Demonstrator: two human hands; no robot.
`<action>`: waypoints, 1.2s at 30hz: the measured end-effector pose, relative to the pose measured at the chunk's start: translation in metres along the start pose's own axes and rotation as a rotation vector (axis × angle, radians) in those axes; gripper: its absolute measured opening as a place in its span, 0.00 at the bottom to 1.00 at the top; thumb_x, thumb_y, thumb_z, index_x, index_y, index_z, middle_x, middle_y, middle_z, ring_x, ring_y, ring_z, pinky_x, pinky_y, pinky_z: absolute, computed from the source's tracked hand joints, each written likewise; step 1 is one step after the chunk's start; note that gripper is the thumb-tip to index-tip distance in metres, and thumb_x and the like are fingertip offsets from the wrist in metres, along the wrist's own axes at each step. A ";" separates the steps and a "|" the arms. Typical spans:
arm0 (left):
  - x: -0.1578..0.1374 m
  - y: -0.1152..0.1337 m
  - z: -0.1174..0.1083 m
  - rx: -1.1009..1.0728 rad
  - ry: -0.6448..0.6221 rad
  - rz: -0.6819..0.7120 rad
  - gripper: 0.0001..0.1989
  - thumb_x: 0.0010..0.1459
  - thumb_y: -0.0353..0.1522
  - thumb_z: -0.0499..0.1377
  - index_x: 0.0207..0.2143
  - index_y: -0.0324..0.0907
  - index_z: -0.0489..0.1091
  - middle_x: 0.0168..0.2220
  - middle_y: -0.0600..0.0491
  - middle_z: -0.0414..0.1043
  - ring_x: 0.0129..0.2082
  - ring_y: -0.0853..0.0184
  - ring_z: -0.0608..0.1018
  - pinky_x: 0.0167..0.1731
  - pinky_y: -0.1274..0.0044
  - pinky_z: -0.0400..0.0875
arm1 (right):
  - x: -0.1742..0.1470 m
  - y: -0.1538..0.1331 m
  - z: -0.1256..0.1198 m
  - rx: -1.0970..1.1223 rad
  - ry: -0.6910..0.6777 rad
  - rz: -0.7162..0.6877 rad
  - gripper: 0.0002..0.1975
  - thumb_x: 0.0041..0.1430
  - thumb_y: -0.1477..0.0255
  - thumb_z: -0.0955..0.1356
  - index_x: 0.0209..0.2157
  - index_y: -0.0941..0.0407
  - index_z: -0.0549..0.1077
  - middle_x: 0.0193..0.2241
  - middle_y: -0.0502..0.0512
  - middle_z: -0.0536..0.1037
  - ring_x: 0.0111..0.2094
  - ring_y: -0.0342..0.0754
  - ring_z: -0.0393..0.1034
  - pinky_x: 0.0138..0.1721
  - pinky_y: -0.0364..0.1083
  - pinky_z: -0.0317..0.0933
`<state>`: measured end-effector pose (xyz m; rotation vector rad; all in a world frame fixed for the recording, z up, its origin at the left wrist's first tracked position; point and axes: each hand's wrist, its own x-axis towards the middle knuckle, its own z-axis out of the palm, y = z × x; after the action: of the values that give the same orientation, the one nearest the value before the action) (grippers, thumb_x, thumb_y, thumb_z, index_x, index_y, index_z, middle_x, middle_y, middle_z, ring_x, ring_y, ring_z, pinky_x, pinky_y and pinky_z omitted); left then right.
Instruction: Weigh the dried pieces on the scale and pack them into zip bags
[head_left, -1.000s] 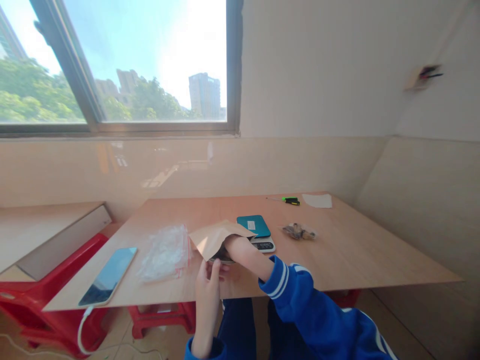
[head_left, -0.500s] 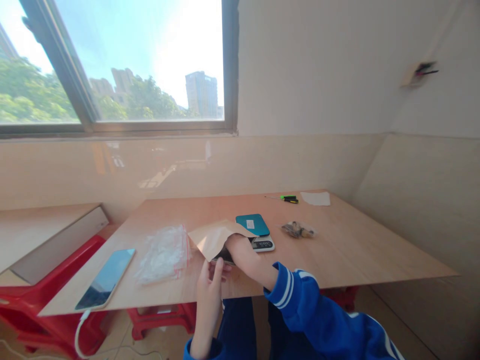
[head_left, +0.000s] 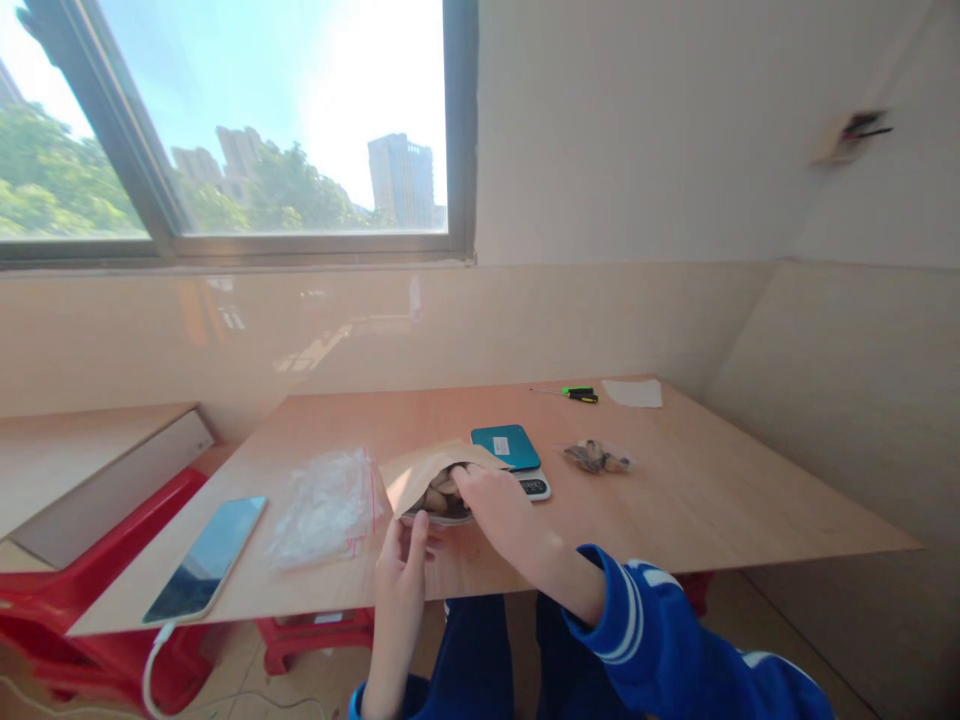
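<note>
A brown paper bag (head_left: 416, 472) lies at the table's near side with its mouth open toward me. Inside show brown and tan rounded pieces (head_left: 439, 492) that look like dried mushrooms. My left hand (head_left: 405, 550) grips the bag's near lower edge, thumb on the outside lip. At the right of the mouth is my right hand (head_left: 487, 500), its fingertips bent in among the pieces; what they pinch is hidden. Just behind the bag a kitchen scale with a teal plate (head_left: 506, 446) stands partly covered. Right of it lies a small clear bag of similar brown pieces (head_left: 596, 457).
A stack of clear zip bags (head_left: 322, 510) lies left of the paper bag. Further left a phone (head_left: 206, 560) with a white cable rests near the edge. Screwdrivers (head_left: 577, 394) and a white paper sheet (head_left: 632, 393) lie at the back. Red stools (head_left: 315, 640) stand below.
My right hand has drawn back from deep inside the paper bag toward its right rim, so the brown pieces now show. My left hand keeps its hold and has shifted slightly left.
</note>
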<state>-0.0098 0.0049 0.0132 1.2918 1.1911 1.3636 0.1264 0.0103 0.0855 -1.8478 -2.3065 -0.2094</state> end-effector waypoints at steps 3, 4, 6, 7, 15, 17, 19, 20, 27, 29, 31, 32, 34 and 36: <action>0.001 -0.001 -0.002 -0.004 0.007 0.000 0.26 0.49 0.56 0.57 0.25 0.42 0.68 0.23 0.52 0.73 0.24 0.64 0.76 0.27 0.73 0.71 | -0.009 0.002 -0.006 0.026 0.083 -0.045 0.13 0.59 0.84 0.63 0.41 0.59 0.74 0.38 0.61 0.79 0.39 0.56 0.75 0.38 0.51 0.69; 0.001 -0.002 -0.001 -0.009 0.010 0.000 0.26 0.50 0.56 0.57 0.25 0.42 0.68 0.23 0.52 0.73 0.24 0.64 0.76 0.27 0.73 0.71 | -0.011 0.003 -0.008 0.048 0.102 -0.054 0.12 0.60 0.83 0.63 0.40 0.58 0.74 0.37 0.60 0.79 0.40 0.55 0.75 0.39 0.50 0.68; 0.001 -0.003 0.000 -0.024 0.012 0.000 0.25 0.50 0.56 0.57 0.26 0.42 0.68 0.23 0.51 0.73 0.24 0.64 0.77 0.26 0.73 0.72 | -0.014 0.007 -0.015 0.119 0.100 -0.060 0.10 0.61 0.81 0.64 0.38 0.57 0.75 0.35 0.57 0.79 0.38 0.52 0.74 0.40 0.48 0.66; 0.000 -0.004 0.000 -0.029 0.012 0.001 0.25 0.50 0.55 0.57 0.27 0.42 0.68 0.23 0.51 0.73 0.24 0.64 0.77 0.26 0.73 0.72 | -0.015 0.010 -0.019 0.163 0.087 -0.064 0.09 0.62 0.80 0.64 0.36 0.56 0.76 0.34 0.55 0.80 0.38 0.51 0.74 0.39 0.47 0.65; 0.001 -0.006 0.000 -0.037 0.010 0.017 0.23 0.53 0.54 0.56 0.28 0.42 0.65 0.23 0.53 0.73 0.23 0.65 0.76 0.26 0.74 0.71 | -0.028 0.030 -0.032 0.397 0.178 -0.141 0.07 0.62 0.69 0.68 0.38 0.51 0.79 0.37 0.52 0.78 0.43 0.49 0.70 0.48 0.49 0.59; 0.002 -0.007 0.000 -0.026 0.008 0.017 0.23 0.54 0.54 0.56 0.28 0.42 0.65 0.22 0.53 0.73 0.23 0.66 0.76 0.26 0.74 0.71 | -0.032 0.042 -0.031 0.475 0.311 -0.153 0.08 0.62 0.65 0.68 0.37 0.50 0.80 0.33 0.52 0.77 0.40 0.48 0.70 0.49 0.50 0.58; 0.002 -0.008 0.000 -0.028 0.006 0.014 0.24 0.54 0.54 0.55 0.28 0.42 0.65 0.22 0.53 0.73 0.23 0.66 0.76 0.26 0.74 0.71 | -0.032 0.060 -0.025 0.617 0.434 -0.124 0.12 0.61 0.60 0.68 0.37 0.51 0.80 0.31 0.52 0.76 0.37 0.47 0.70 0.47 0.49 0.59; 0.003 -0.008 0.000 -0.036 0.008 0.010 0.24 0.53 0.55 0.55 0.28 0.43 0.64 0.22 0.53 0.73 0.23 0.66 0.75 0.26 0.74 0.71 | -0.030 0.071 -0.020 0.706 0.497 -0.079 0.15 0.61 0.58 0.67 0.36 0.53 0.80 0.30 0.52 0.75 0.36 0.47 0.70 0.44 0.48 0.61; 0.002 -0.006 0.003 -0.082 0.015 -0.009 0.26 0.49 0.57 0.56 0.28 0.42 0.63 0.21 0.54 0.71 0.22 0.66 0.75 0.24 0.74 0.71 | 0.015 0.141 0.061 0.989 0.506 0.431 0.29 0.57 0.50 0.62 0.38 0.62 0.78 0.34 0.61 0.80 0.35 0.51 0.72 0.38 0.49 0.66; 0.002 -0.005 0.002 -0.064 0.024 -0.005 0.27 0.49 0.57 0.56 0.28 0.42 0.64 0.22 0.53 0.72 0.22 0.66 0.75 0.25 0.73 0.71 | 0.024 0.146 0.085 0.951 0.418 0.456 0.28 0.56 0.50 0.63 0.33 0.62 0.79 0.30 0.61 0.80 0.33 0.53 0.72 0.37 0.50 0.66; 0.002 -0.005 0.001 -0.052 0.023 -0.007 0.27 0.49 0.58 0.56 0.28 0.42 0.64 0.22 0.53 0.72 0.22 0.65 0.75 0.25 0.73 0.71 | 0.029 0.146 0.101 0.902 0.392 0.478 0.24 0.54 0.53 0.65 0.27 0.61 0.79 0.29 0.61 0.80 0.34 0.55 0.72 0.40 0.53 0.64; 0.002 -0.005 0.001 -0.051 0.019 -0.010 0.27 0.49 0.58 0.56 0.28 0.42 0.64 0.22 0.53 0.72 0.22 0.65 0.75 0.24 0.72 0.71 | 0.030 0.145 0.106 0.873 0.394 0.497 0.22 0.53 0.54 0.67 0.26 0.60 0.79 0.29 0.62 0.79 0.37 0.56 0.72 0.43 0.55 0.63; 0.002 -0.006 0.000 -0.049 0.014 -0.010 0.28 0.49 0.58 0.55 0.28 0.42 0.64 0.22 0.53 0.72 0.21 0.65 0.75 0.24 0.72 0.71 | 0.030 0.144 0.110 0.816 0.409 0.538 0.18 0.52 0.58 0.69 0.23 0.59 0.78 0.32 0.64 0.78 0.43 0.61 0.69 0.49 0.60 0.57; 0.002 -0.007 0.000 -0.044 0.017 -0.005 0.27 0.49 0.58 0.55 0.28 0.42 0.64 0.22 0.53 0.72 0.21 0.66 0.75 0.24 0.73 0.71 | 0.030 0.143 0.108 0.779 0.435 0.561 0.15 0.52 0.60 0.69 0.25 0.59 0.78 0.36 0.66 0.77 0.49 0.64 0.65 0.53 0.64 0.52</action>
<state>-0.0098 0.0080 0.0070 1.2482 1.1687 1.3924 0.2538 0.0935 -0.0128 -1.6938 -1.2432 0.2976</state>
